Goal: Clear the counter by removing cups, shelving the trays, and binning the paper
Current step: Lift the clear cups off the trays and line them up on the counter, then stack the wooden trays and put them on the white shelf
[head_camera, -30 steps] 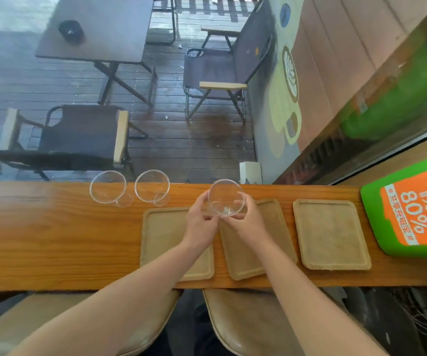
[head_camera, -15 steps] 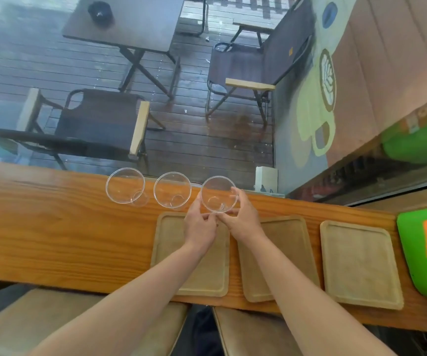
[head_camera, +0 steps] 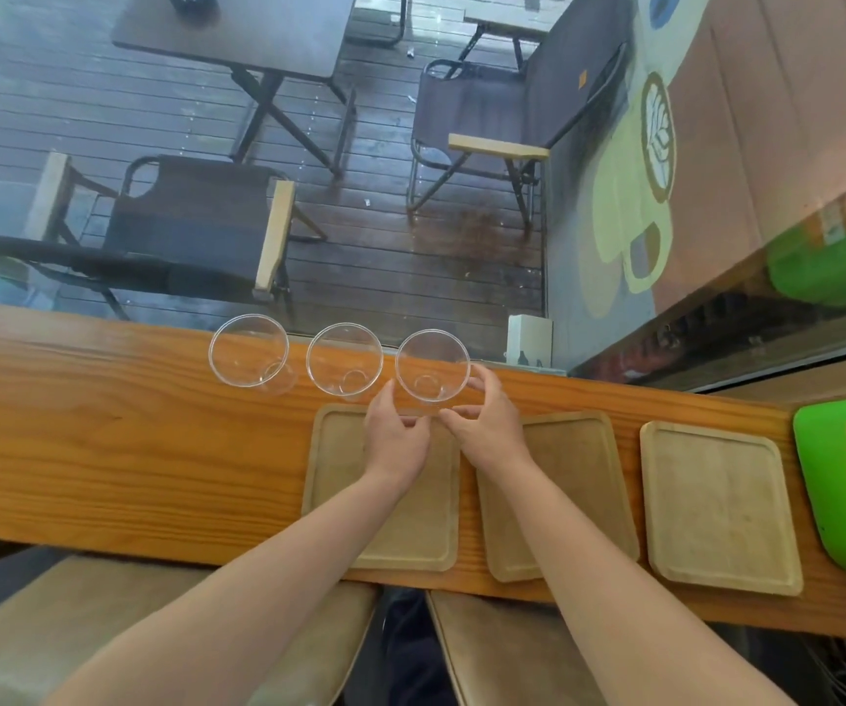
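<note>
Cups (head_camera: 432, 365) along counter (head_camera: 105, 440) far edge.

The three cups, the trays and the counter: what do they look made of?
Cups: clear, thin-walled, likely plastic, as the counter shows through them. Trays: pale matte wood or fibreboard, with raised rims. Counter: orange-brown wood with a visible grain and a slight sheen, probably varnished.

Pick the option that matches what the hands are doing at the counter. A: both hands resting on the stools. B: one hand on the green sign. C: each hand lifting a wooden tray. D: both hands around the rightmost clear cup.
D: the left hand and right hand flank the rightmost clear cup.
</note>
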Action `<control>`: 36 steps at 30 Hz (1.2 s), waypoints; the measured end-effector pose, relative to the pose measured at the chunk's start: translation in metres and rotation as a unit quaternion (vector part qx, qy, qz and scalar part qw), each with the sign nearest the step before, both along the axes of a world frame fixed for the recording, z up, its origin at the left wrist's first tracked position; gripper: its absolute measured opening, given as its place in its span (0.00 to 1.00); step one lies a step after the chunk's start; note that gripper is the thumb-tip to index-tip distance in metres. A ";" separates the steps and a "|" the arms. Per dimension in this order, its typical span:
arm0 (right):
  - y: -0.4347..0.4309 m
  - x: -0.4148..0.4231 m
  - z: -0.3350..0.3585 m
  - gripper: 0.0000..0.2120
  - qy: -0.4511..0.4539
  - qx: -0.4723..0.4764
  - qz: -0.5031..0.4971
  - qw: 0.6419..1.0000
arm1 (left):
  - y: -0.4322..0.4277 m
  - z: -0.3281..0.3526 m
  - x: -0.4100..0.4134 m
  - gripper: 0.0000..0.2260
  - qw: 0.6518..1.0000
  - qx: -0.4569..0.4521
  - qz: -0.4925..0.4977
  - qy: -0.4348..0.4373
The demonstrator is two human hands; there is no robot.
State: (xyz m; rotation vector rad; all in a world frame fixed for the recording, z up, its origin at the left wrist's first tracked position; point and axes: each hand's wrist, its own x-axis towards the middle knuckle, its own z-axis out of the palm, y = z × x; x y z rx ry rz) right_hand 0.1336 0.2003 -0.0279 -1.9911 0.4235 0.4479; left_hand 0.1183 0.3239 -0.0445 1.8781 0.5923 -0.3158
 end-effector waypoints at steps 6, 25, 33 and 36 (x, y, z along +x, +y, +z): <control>-0.007 -0.033 0.010 0.26 0.032 -0.054 -0.023 0.998 | 0.006 0.005 -0.034 0.19 0.996 0.064 -0.034 0.060; 0.028 -0.105 -0.014 0.39 0.262 0.049 -0.116 0.957 | 0.086 -0.012 -0.090 0.31 0.946 0.184 -0.011 0.267; 0.009 -0.118 0.027 0.20 0.224 -0.027 -0.120 0.967 | 0.085 0.010 -0.110 0.17 0.970 0.046 -0.005 0.239; -0.019 -0.124 0.044 0.23 0.213 -0.070 -0.137 0.965 | 0.061 0.025 -0.108 0.12 0.977 0.001 -0.037 0.208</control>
